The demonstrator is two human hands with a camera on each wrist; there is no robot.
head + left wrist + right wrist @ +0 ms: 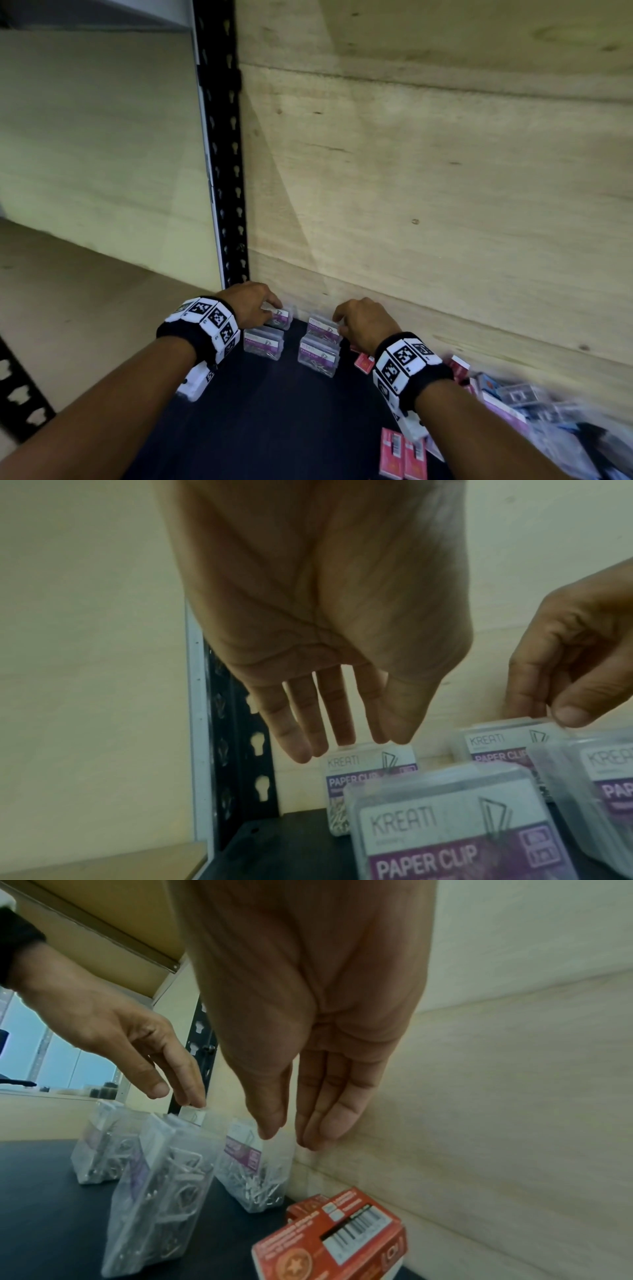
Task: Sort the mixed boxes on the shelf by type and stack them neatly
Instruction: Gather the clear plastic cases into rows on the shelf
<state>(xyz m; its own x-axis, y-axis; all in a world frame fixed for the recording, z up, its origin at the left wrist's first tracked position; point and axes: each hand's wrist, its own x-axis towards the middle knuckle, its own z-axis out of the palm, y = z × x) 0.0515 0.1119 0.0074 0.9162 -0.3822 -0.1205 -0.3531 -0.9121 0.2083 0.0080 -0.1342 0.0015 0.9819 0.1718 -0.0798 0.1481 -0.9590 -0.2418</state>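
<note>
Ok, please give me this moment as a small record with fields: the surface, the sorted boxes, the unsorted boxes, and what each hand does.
surface: dark shelf board, wooden wall behind
sorted group: four clear paper clip boxes near the back left corner, standing in two rows of two
unsorted: red boxes and a blurred mixed pile at the right
left hand: fingers straight, tips on top of the back left box
right hand: fingertips on top of the back right box
stacking: none yet stacked on another
</note>
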